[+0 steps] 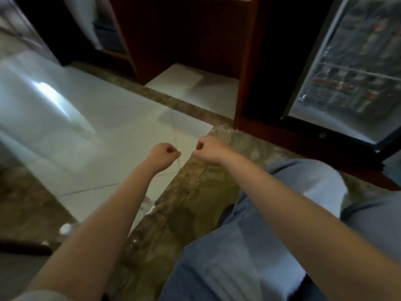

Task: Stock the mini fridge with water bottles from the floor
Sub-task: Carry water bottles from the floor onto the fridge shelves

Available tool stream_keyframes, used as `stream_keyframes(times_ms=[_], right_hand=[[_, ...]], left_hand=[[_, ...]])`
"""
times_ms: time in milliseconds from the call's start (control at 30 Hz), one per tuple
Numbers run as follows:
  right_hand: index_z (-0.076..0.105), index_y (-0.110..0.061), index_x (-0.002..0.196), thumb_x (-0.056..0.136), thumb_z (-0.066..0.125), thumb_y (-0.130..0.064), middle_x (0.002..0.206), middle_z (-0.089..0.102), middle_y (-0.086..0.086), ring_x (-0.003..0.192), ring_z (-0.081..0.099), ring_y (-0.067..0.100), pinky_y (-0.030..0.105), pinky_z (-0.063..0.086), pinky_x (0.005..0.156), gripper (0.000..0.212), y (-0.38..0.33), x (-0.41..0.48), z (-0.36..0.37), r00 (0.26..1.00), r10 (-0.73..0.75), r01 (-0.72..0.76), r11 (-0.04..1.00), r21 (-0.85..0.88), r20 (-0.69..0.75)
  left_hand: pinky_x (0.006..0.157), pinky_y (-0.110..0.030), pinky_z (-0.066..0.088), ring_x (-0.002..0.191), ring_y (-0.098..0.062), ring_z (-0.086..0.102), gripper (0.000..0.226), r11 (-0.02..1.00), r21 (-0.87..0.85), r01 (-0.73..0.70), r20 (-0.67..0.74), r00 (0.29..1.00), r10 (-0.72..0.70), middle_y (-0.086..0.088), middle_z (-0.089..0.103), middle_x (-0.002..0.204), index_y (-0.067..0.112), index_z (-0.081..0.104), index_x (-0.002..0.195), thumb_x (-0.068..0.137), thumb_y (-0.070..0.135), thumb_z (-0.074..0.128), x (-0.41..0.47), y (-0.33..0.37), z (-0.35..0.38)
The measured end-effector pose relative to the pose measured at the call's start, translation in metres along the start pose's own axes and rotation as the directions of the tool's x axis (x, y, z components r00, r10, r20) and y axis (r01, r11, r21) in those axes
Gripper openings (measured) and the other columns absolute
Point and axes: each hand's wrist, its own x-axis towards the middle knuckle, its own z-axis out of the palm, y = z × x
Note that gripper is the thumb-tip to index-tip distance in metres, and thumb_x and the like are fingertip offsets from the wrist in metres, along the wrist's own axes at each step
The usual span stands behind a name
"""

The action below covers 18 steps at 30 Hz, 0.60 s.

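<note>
Both my arms stretch forward over the floor. My left hand (pixel 164 154) and my right hand (pixel 209 148) are curled into fists close together, and neither holds anything. Clear water bottles lie on the floor under my left forearm: a white cap (pixel 65 228) shows to its left and clear plastic (pixel 149 207) to its right; the arm hides the rest. The mini fridge (pixel 355 68) stands at the upper right inside a dark wooden cabinet. Drinks with red labels show blurred through its glass door.
My knees in blue trousers (pixel 256 235) fill the lower right. White floor tiles (pixel 104 118) with a brown marble band (pixel 184 105) run ahead. A wooden cabinet post (pixel 247 61) stands left of the fridge, beside an open niche.
</note>
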Motion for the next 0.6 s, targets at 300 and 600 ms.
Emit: stream_keyframes(times_ms=[300,600], right_hand=[[0.058,-0.009,0.113,0.093,0.051,-0.032,0.110,0.057,0.007,0.098,0.055,0.025,0.031,0.044,0.078,0.031,0.028,0.011,0.047,0.920,0.066,0.018,0.978,-0.209,0.385],[0.057,-0.009,0.120,0.096,0.048,-0.033,0.118,0.057,0.009,0.105,0.055,0.026,0.031,0.044,0.082,0.035,0.035,0.015,0.057,0.900,0.089,0.021,0.969,-0.247,0.427]], left_hand=[[0.098,-0.035,0.039,0.122,-0.030,0.049,0.046,0.962,0.139,0.236,-0.102,0.969,-0.223,-0.015,0.052,0.134,0.006,0.053,0.130,0.089,0.026,0.059,-0.005,-0.110,0.017],[0.098,-0.044,0.040,0.122,-0.037,0.045,0.064,0.785,0.391,0.480,-0.062,0.865,-0.498,-0.019,0.047,0.133,0.005,0.042,0.134,0.088,0.049,0.053,0.018,-0.178,0.027]])
